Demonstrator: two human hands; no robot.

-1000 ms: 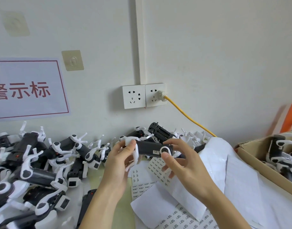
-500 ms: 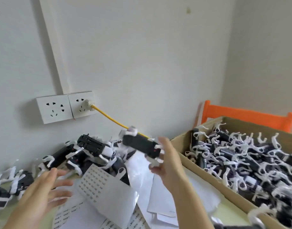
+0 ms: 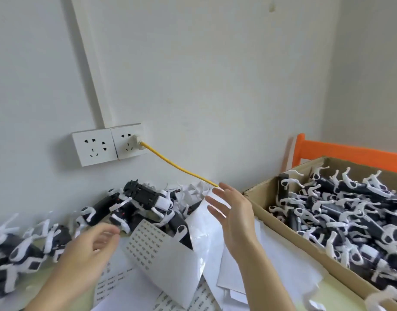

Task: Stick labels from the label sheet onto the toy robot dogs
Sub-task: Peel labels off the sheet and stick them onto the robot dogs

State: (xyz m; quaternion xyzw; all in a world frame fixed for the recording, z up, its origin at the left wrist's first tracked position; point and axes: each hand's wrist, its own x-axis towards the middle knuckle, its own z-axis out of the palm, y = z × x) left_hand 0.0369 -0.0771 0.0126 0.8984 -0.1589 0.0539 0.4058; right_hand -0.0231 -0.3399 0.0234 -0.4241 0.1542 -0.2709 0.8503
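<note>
A label sheet (image 3: 148, 241) lies curled among loose white backing papers (image 3: 217, 223) on the table (image 3: 341, 290), its long axis running from the near left up toward the far right, the printed rows of small labels facing up and to the left. Behind it, against the wall, a heap of black-and-white toy robot dogs (image 3: 143, 196) lies tumbled; the topmost dog has its long body running left to right, tilted slightly down toward the right, with its white legs sticking out sideways. More dogs spread along the left edge of the table, blurred. On the right, a cardboard box (image 3: 256, 194) holds many more dogs piled at all angles, legs mostly up. The right hand (image 3: 233, 212) is raised above the papers just left of the box's near corner, palm facing left, fingers straight and spread, holding nothing. The left hand (image 3: 89, 252) hovers low over the left part of the table near the label sheet's edge, back toward the camera, its fingers motion-blurred and loosely bent, gripping nothing. A yellow cable (image 3: 177, 167) runs from a wall socket (image 3: 128, 143) down behind the papers.
</note>
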